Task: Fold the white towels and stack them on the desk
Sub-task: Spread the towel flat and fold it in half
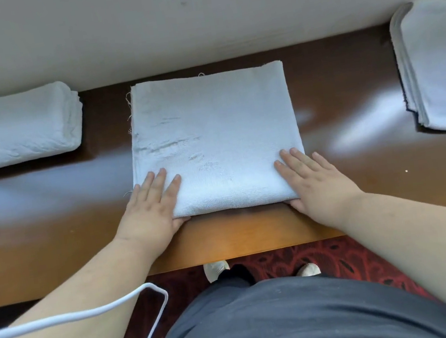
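We see a folded white towel (213, 141) lying flat mid-tabletop (50, 223), its far edge close to the pale wall (136, 22) and its near folded edge just short of the tabletop's front lip. Left hand (150, 205) rests flat on the towel's near-left corner, fingers straight and slightly spread, thumb tucked at the near edge. Right hand (314, 181) mirrors it on the near-right corner, fingers straight, thumb at the near edge; both hands flat on the cloth, gripping nothing. Loose threads hang off the towel's left and far edges, with a few creases on the left half. To the left, well apart, a thicker folded bundle of towels (11, 128) sits against the wall, partly cut off by the frame. To the right, well apart, a stack of flat white cloths (438, 70) sits on the tabletop, layered edges showing on its left side; the top one looks bunched at the right margin, but we can't tell for sure, as the view clips it. The tabletop is dark glossy wood with window glare streaks. Below the front edge we see a red patterned carpet (359, 258), two light shoes (216, 269), a dark garment (297, 322), and a white cable (92, 311) looping across the left forearm.
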### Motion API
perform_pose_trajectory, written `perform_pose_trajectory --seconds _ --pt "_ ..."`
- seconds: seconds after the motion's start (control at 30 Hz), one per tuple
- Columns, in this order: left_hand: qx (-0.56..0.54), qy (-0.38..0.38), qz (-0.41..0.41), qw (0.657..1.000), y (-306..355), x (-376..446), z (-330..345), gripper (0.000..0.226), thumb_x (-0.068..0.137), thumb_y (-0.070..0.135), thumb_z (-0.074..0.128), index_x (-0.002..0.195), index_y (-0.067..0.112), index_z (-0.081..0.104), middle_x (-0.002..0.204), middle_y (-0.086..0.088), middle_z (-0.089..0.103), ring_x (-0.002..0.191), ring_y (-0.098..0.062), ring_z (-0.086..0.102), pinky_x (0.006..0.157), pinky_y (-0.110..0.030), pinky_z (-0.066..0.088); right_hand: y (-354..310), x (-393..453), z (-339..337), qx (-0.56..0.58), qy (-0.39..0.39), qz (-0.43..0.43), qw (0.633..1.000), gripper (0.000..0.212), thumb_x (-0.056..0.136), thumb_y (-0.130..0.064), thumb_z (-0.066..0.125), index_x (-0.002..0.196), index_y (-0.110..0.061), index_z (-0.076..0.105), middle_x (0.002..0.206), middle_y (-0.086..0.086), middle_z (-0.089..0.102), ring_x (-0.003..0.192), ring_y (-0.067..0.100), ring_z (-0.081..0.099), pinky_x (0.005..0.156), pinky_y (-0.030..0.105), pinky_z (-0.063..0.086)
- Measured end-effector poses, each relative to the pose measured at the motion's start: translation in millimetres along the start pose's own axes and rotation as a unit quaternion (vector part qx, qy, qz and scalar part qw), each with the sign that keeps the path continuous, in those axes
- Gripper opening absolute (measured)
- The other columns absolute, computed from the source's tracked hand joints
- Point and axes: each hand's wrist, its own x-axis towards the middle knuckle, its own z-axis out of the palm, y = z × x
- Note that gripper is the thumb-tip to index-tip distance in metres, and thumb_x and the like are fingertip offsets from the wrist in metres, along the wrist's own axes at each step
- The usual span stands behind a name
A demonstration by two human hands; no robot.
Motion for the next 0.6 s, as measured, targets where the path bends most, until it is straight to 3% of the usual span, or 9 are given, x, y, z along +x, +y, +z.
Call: perform_pose_trajectory --seconds 0.1,0.17,0.3,0.4,0.5,0.6 --pt "-0.022 0.069 0.008 0.997 -4 -13 -1 0.077 0.074 0.017 0.078 0.142 0.006 0.045 0.135 -0.019 0.049 0.126 -0.040 0.046 0.108 -0.047 0.035 -8 -2 -6 -0.019 0.055 0.000 0.998 0.081 0.076 -0.023 0.075 0.146 -0.007 0.040 0.143 0.015 0.044 0.134 0.037 0.040 0.115 0.047 0.026" --pt "-0.027 0.084 0.010 0.996 -9 -19 -3 0.068 0.070 0.003 0.075 0.134 0.005 0.054 0.124 -0.017 0.056 0.112 -0.038 0.054 0.100 -0.045 0.043 -11 -2 -12 -0.031 0.073 -0.004 0.997 0.067 0.067 -0.008 0.073 0.131 -0.007 0.054 0.124 0.013 0.054 0.115 0.036 0.050 0.106 0.045 0.037" --pt "-0.067 0.033 0.000 0.997 -18 -25 -18 0.056 0.087 0.019 0.059 0.141 0.019 0.046 0.140 -0.001 0.048 0.126 -0.024 0.044 0.104 -0.034 0.035 -11 -7 -26 0.004 0.020 0.030 0.999 0.045 0.081 -0.020 0.064 0.123 -0.021 0.049 0.123 0.001 0.050 0.115 0.024 0.046 0.101 0.033 0.035" --pt "-0.125 0.013 0.007 0.992 -33 -30 -36 0.054 0.088 0.026 0.053 0.141 0.030 0.044 0.139 0.007 0.049 0.126 -0.017 0.043 0.101 -0.032 0.039 -10 -24 -34 0.165 0.020 0.083 0.982 0.049 0.079 -0.021 0.064 0.126 -0.025 0.051 0.125 -0.006 0.052 0.119 0.018 0.048 0.094 0.025 0.039" --pt "-0.194 -0.005 0.013 0.981 -52 -32 -61 0.044 0.081 0.037 0.055 0.125 0.044 0.050 0.117 0.015 0.062 0.103 -0.011 0.057 0.075 -0.025 0.043 -14 -43 -43 0.373 0.060 0.171 0.910 0.047 0.076 -0.022 0.063 0.117 -0.039 0.050 0.109 -0.019 0.056 0.090 0.009 0.062 0.069 0.013 0.042" --pt "-0.299 0.004 -0.023 0.954 -68 -26 -87 0.035 0.070 0.043 0.054 0.103 0.056 0.048 0.088 0.025 0.062 0.078 0.001 0.058 0.060 -0.018 0.039 -18 -42 -55 0.448 0.129 0.227 0.855 0.044 0.074 -0.027 0.066 0.108 -0.048 0.047 0.099 -0.021 0.062 0.077 -0.003 0.062 0.063 0.015 0.042"
